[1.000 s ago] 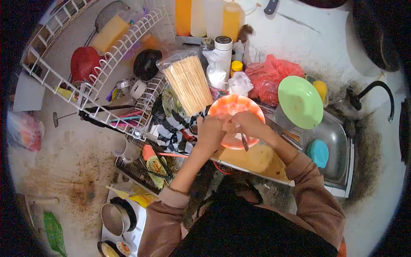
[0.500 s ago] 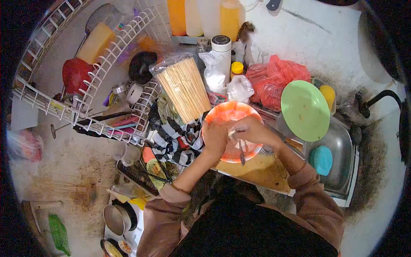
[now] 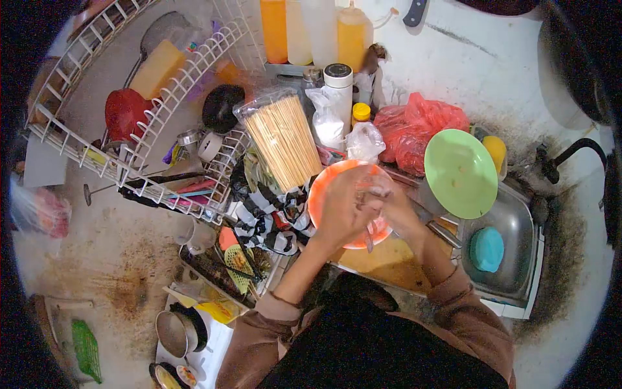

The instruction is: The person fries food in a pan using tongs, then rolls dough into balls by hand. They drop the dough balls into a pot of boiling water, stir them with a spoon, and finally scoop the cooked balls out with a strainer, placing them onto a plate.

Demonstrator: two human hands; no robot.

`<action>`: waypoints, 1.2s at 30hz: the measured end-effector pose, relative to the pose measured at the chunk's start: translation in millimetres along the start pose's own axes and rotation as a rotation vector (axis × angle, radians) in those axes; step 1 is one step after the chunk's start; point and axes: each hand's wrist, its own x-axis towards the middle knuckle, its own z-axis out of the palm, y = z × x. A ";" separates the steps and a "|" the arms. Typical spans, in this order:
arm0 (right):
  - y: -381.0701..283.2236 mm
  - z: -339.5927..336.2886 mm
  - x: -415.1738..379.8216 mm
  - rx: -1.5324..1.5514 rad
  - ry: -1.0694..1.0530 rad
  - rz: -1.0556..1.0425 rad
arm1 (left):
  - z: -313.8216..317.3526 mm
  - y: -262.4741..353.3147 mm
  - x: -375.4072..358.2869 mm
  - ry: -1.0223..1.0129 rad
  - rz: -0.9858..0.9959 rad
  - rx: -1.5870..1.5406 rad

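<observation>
An orange bowl [image 3: 322, 183] with a pale inside sits on the wooden cutting board [image 3: 405, 266]. My left hand [image 3: 345, 209] and my right hand [image 3: 396, 209] meet above it, slightly smeared by motion. The left fingers curl toward the right ones, and the palms are close together. Whatever lies between them is hidden; pale, wet-looking smears show on the fingers. A metal spoon [image 3: 369, 242] leans in the bowl, its handle jutting over the near rim. Right of my right wrist lies a knife handle [image 3: 446, 233].
Bamboo skewers [image 3: 283, 142] in plastic, a white flask [image 3: 338, 97] and a red plastic bag [image 3: 418, 133] stand behind the bowl. A green plate [image 3: 461, 172] overhangs the sink [image 3: 512, 259], which holds a turquoise tub [image 3: 486, 249]. A wire rack [image 3: 162, 110] stands left.
My hands have come together over the bowl; before, the right fingers pinched a small whitish piece beside the left hand. The view has shifted slightly.
</observation>
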 end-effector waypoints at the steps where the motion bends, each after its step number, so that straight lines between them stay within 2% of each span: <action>1: 9.7 -2.1 -3.9 0.040 -0.015 -0.018 | 3.2 -1.1 1.7 -0.051 0.055 0.038; 2: 15.5 -5.4 -5.7 0.080 -0.027 -0.036 | 6.8 -2.6 2.2 -0.102 0.112 0.075; 3: 16.5 -9.3 -6.4 0.214 -0.084 0.011 | 6.7 -7.8 -2.2 -0.194 -0.019 0.003; 6: 14.0 -17.8 -13.4 0.627 -0.248 0.147 | -0.8 -27.3 -4.2 -0.176 -0.075 -0.146; 7: 11.5 -12.5 -14.7 0.351 -0.103 -0.007 | -4.9 -22.3 -2.0 -0.156 -0.244 -0.209; 10: 0.3 10.6 -8.7 0.449 0.223 -0.243 | 20.4 -6.5 0.5 0.047 -0.377 -0.501; 11: 6.4 7.9 -2.0 0.247 0.164 -0.317 | 30.4 4.4 -0.2 -0.105 -0.294 -0.581; 12: 8.8 8.1 4.3 0.053 0.120 -0.402 | 29.9 9.9 2.8 -0.101 -0.270 -0.550; 14: 9.8 19.3 10.6 -0.052 0.200 -0.468 | 27.6 22.7 14.7 -0.086 -0.213 -0.486; 15: 7.7 27.7 -2.9 -0.430 0.293 -0.362 | 24.8 28.2 21.2 -0.078 -0.184 -0.450; 18: 1.4 51.2 -14.0 -0.165 0.054 -0.611 | 13.0 38.4 25.5 -0.100 -0.169 -0.377; 19: 8.8 49.1 -17.2 -0.016 0.077 -0.475 | 8.8 38.9 24.2 -0.146 -0.190 -0.383; 21: -12.0 46.7 -10.9 0.005 0.015 -0.650 | 2.5 42.4 12.0 -0.265 -0.224 -0.453; 22: -21.8 44.3 -6.5 0.015 -0.013 -0.743 | 3.8 43.6 10.2 -0.255 -0.231 -0.527; 23: -18.6 40.7 -6.0 -0.269 0.068 -0.735 | 5.0 44.9 8.5 -0.246 -0.237 -0.601; 24: -15.9 37.4 -5.6 -0.553 0.149 -0.724 | 12.1 49.4 8.2 -0.148 -0.244 -0.685; 26: -14.6 46.1 -14.7 -0.902 0.133 -0.830 | 15.6 54.7 13.3 0.010 -0.298 -0.799; 27: -8.9 50.7 -9.9 -0.697 0.049 -0.976 | 12.2 55.0 18.6 0.067 -0.341 -0.831; 29: 7.8 43.4 -5.2 -0.739 -0.026 -0.977 | 6.2 48.3 12.7 -0.063 -0.364 -0.783; 34: -4.3 40.8 -2.8 -0.537 0.095 -0.842 | 14.9 49.3 -8.2 -0.016 -0.369 -0.767; 36: 16.2 35.7 4.1 -0.650 0.109 -0.896 | 11.8 49.9 -7.9 0.030 -0.370 -0.761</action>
